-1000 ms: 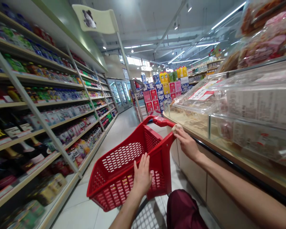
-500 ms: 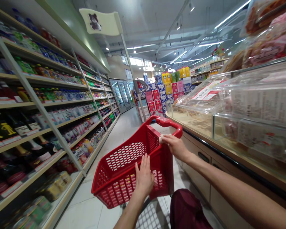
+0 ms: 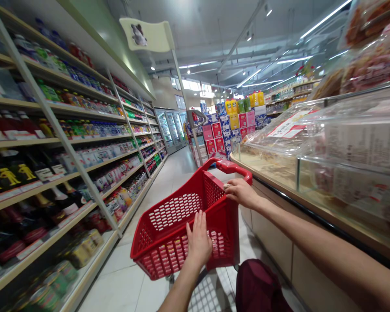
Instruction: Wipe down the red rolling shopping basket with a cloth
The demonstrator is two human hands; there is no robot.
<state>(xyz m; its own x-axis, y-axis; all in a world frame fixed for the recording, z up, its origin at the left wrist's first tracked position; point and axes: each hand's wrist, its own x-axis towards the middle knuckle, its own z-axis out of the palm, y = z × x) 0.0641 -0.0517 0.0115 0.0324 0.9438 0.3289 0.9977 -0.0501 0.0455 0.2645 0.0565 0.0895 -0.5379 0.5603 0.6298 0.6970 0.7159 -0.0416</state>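
Observation:
A red plastic shopping cart [image 3: 225, 229] with a perforated basket stands in front of me, turned at an angle, its handle [image 3: 235, 166] at the far right end. Flat against the near side of the basket lies my left hand [image 3: 199, 242], fingers stretched out and holding nothing. My right hand [image 3: 243, 193] is at the basket's rim just below the handle, its fingers closed on a small crumpled white tissue [image 3: 226, 186]. Much of the tissue is hidden by the fingers. The floor of the basket is mostly out of sight behind its near wall.
Shelves [image 3: 94, 177] of bottles and packs line the left side. To the right runs a counter [image 3: 266, 177] with clear-wrapped food. Ahead, past a flag-topped pole [image 3: 178, 73], stand stacked boxes [image 3: 216, 138] and glass-door fridges [image 3: 170, 128]. Tiled floor [image 3: 117, 277] lies between.
The view has swung slightly left, so the cart and shelves sit a little further right. My right hand's fingers have slid slightly along the rim with the tissue; my left hand stays on the basket side.

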